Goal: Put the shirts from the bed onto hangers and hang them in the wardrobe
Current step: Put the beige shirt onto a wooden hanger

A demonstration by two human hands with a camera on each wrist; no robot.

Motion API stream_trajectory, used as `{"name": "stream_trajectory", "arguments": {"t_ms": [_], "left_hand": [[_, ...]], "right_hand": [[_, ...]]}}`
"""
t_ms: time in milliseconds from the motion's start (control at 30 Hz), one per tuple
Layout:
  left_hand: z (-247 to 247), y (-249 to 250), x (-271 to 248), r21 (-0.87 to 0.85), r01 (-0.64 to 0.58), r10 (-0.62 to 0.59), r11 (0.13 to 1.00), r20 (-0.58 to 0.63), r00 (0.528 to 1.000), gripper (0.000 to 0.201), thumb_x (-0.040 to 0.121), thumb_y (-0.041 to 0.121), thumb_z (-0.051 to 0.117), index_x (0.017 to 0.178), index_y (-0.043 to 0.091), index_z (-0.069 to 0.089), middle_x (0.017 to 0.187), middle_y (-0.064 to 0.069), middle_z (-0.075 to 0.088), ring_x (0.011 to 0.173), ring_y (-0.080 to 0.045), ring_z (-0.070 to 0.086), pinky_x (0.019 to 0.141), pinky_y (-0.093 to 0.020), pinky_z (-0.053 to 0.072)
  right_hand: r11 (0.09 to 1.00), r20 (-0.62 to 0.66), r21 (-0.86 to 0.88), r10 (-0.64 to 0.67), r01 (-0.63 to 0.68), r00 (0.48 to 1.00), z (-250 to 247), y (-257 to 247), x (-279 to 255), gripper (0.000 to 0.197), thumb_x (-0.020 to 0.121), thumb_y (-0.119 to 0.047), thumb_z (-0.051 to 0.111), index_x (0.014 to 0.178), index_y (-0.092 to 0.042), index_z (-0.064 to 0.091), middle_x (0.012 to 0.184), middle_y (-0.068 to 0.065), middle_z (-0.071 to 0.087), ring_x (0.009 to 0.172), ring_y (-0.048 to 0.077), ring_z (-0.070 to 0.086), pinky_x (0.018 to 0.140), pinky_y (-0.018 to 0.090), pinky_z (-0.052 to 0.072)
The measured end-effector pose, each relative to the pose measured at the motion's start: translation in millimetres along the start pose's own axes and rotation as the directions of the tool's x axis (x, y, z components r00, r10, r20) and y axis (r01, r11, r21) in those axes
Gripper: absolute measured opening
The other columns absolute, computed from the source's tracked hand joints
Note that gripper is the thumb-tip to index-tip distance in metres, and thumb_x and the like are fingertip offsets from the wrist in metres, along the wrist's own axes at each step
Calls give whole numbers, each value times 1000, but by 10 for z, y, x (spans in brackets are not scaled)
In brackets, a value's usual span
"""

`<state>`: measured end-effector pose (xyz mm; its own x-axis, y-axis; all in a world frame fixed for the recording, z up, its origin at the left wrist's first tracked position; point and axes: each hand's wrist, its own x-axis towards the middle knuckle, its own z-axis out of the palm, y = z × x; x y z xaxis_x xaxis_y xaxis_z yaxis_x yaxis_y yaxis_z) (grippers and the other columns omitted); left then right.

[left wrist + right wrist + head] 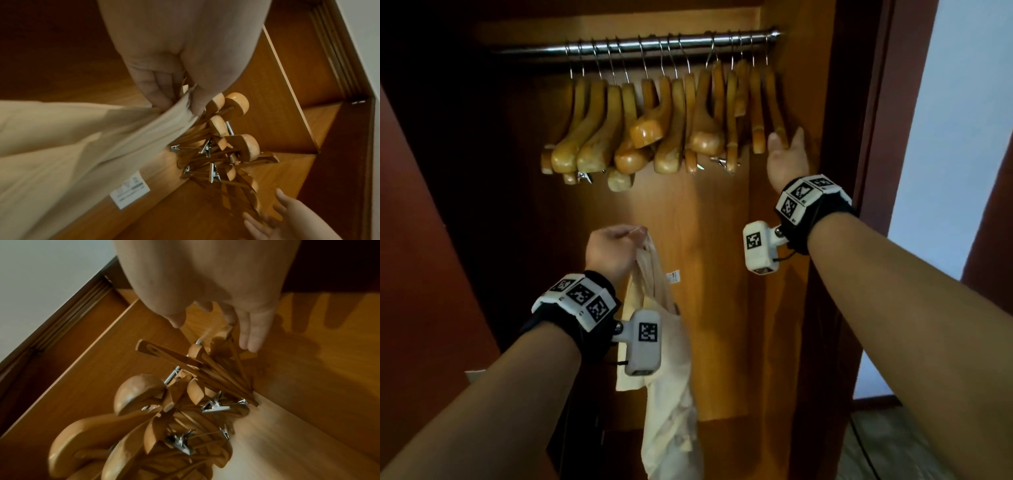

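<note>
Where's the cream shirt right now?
In the head view, the cream shirt hangs from the left hand at lower centre, in front of the open wardrobe, below the wooden hangers on the rail.

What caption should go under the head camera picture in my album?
Left hand holds a cream shirt while the right hand reaches for the end wooden hanger on the wardrobe rail.

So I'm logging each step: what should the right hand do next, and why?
Probably close on the end hanger and lift it off the rail. The right hand is open beside it, while the left hand grips the shirt, which has no hanger.
</note>
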<state>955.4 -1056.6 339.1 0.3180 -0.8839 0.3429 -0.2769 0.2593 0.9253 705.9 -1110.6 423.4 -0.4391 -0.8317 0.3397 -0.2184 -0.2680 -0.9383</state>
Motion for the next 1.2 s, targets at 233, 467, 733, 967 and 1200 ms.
{"name": "stream_trajectory", "arguments": {"t_ms": [233, 467, 733, 967, 1200], "left_hand": [[-9, -104, 186, 9, 19, -19, 1000, -34, 999, 23, 91, 14, 64, 74, 28, 69, 94, -3, 71, 102, -24, 66, 97, -41, 51], [78, -123, 260, 21, 5, -5, 1000, 4, 1000, 15, 92, 16, 64, 81, 23, 71, 99, -5, 71, 100, -22, 65, 96, -41, 51], [167, -137, 286, 45, -15, 13, 999, 44, 999, 11, 94, 12, 61, 91, 14, 72, 89, 7, 66, 100, -16, 62, 95, -32, 48], [203, -99, 269, 29, -24, 22, 999, 51, 998, 11, 94, 13, 61, 89, 16, 71, 95, 2, 67, 101, -16, 62, 96, -32, 47], [282, -46, 246, 8, -30, 29, 1000, 76, 997, 11, 93, 14, 62, 90, 13, 73, 98, 0, 69, 101, -16, 63, 87, -25, 45]], "right_hand": [[990, -28, 118, 83, -79, 996, 131, -10, 571, 76, 94, -46, 50, 153, -34, 4, 143, 3, 49, 93, 20, 67, 64, 28, 59], [992, 32, 123, 23, -27, 999, 211, -56, 692, 68, 96, -41, 52, 153, -31, 16, 146, 6, 45, 109, 20, 50, 81, 30, 51], [980, 36, 193, -52, 44, 998, 210, -152, 715, 57, 100, -36, 43, 152, -25, 23, 150, 2, 41, 133, 25, 44, 110, 47, 38], [968, -19, 185, -170, 171, 985, 162, -236, 693, 54, 101, -33, 44, 151, -20, 27, 148, 4, 42, 132, 24, 45, 108, 42, 40], [940, -38, 239, -241, 243, 970, 102, -187, 445, 60, 94, -41, 47, 149, -24, 31, 134, 8, 52, 105, 19, 49, 89, 35, 39]]}}
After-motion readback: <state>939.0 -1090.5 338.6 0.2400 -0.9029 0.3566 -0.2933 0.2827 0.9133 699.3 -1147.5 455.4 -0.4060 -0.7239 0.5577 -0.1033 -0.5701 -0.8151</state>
